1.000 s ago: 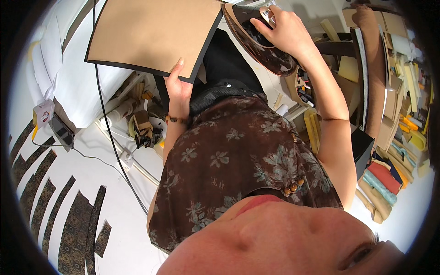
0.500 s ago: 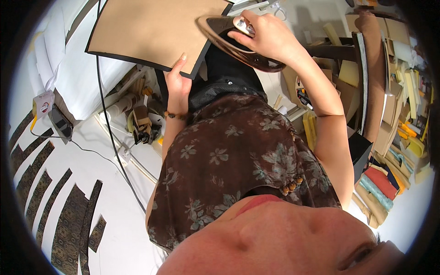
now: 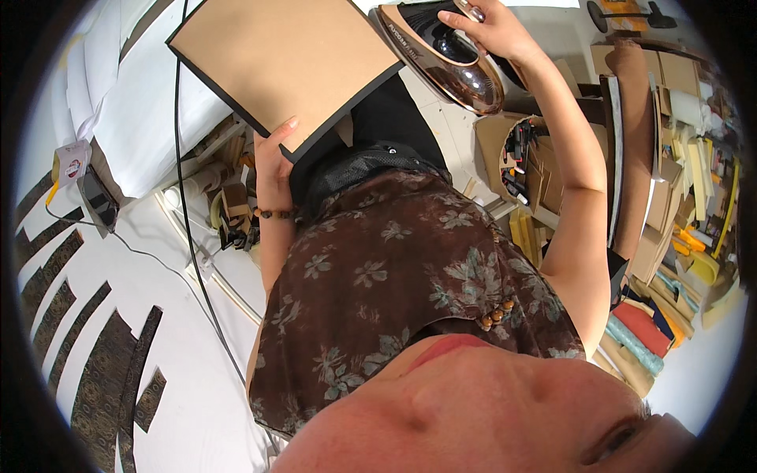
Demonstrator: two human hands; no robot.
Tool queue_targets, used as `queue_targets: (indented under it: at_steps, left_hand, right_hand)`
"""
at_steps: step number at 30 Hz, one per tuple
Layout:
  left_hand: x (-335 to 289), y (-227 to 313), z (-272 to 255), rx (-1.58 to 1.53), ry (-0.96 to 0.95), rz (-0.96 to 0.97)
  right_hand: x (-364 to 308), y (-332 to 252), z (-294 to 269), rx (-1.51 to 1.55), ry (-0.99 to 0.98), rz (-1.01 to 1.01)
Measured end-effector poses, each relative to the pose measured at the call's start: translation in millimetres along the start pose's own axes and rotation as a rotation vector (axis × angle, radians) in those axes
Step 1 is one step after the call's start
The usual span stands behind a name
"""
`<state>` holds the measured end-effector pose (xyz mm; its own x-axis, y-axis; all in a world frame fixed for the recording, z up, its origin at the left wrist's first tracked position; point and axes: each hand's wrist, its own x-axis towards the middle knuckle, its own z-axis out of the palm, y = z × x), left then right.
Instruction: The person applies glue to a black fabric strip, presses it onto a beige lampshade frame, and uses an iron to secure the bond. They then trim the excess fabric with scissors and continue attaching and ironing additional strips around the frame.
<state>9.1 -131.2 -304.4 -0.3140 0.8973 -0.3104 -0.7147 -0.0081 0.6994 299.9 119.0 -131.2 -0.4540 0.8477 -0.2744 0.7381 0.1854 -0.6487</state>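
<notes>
Right grip (image 3: 495, 30) holds iron (image 3: 441, 69); long axis slants, glossy end lower-right.

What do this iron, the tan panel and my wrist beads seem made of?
Iron: probably hard plastic, glossy brown, given the sharp reflections on its curved body.
Tan panel: likely cardboard or stiff paper, matte, its face evenly coloured; the black border could be cloth or paper.
Wrist beads: perhaps wood, from their brown tones; too small to judge finish.
</notes>
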Motion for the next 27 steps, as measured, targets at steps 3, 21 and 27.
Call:
queue_targets:
  at_steps: [3,21,27]
  left_hand:
    - [-0.7,-1.1,2.5,-0.017,0.029,-0.02]
    - [-2.2,2.0,5.8,-0.031,-0.024,-0.046]
    - [-1.3,1.2,7.9,-0.016,-0.014,-0.046]
  right_hand:
    - [-4.4,-1.1,11.1,-0.196,0.112,-0.197]
    - [-2.2,-50.2,18.9,-0.322,0.103,-0.463]
    - [59.3,-59.0,5.7,-0.37,0.168,-0.252]
